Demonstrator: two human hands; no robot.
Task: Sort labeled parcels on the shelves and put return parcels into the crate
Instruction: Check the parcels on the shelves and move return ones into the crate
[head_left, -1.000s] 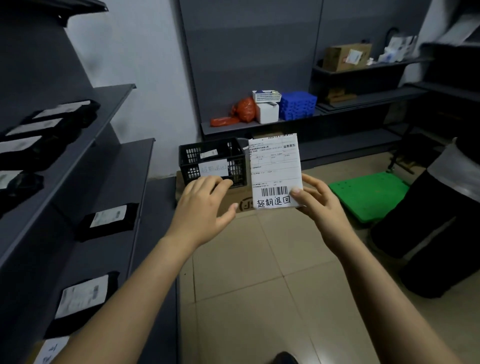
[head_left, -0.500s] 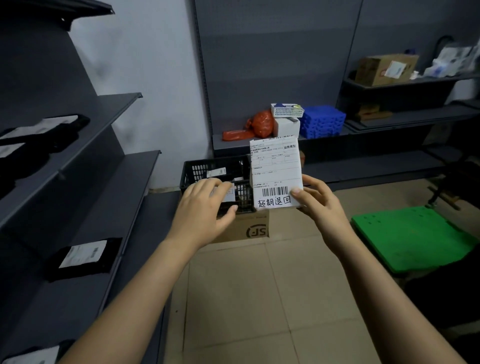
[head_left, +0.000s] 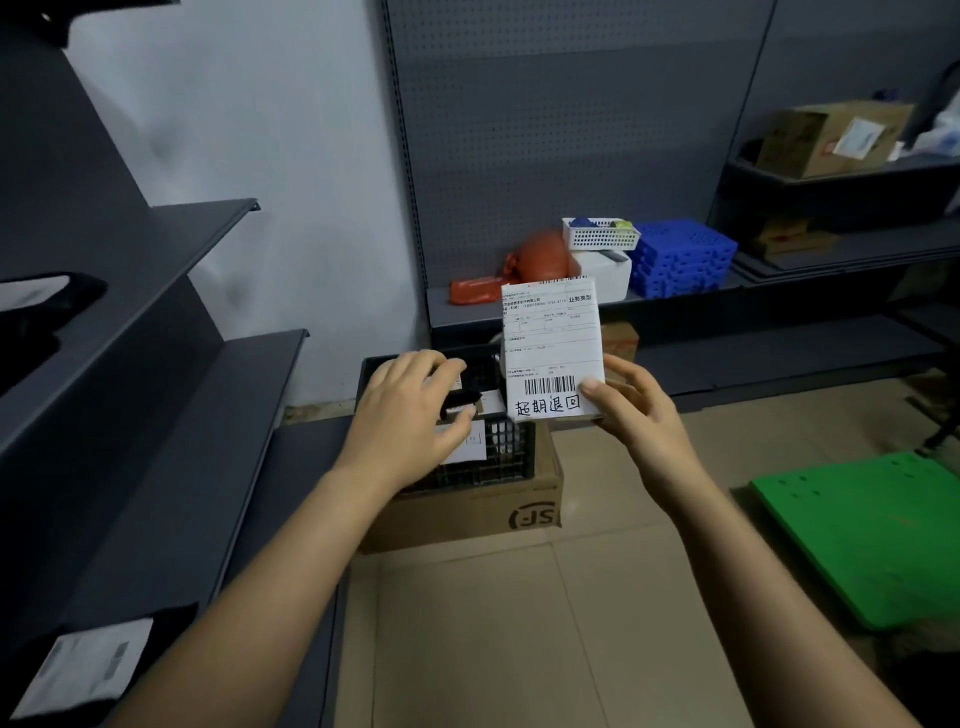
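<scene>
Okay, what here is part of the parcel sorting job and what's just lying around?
Job: white labelled parcel in the right hand, black crate, shelved black parcel.
Lying about: orange bag, white basket, blue crates, green board, far cardboard box.

Parcel (head_left: 550, 348) nearer crate (head_left: 511, 457), left hand (head_left: 410, 415) over it

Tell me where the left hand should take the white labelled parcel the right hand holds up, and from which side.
Probably the bare left edge of the parcel, low down, coming from the left with thumb on the label face, fingers behind. It stands upright and flat, facing the camera, and the right hand pinches its lower right corner, leaving the left side free.
</scene>
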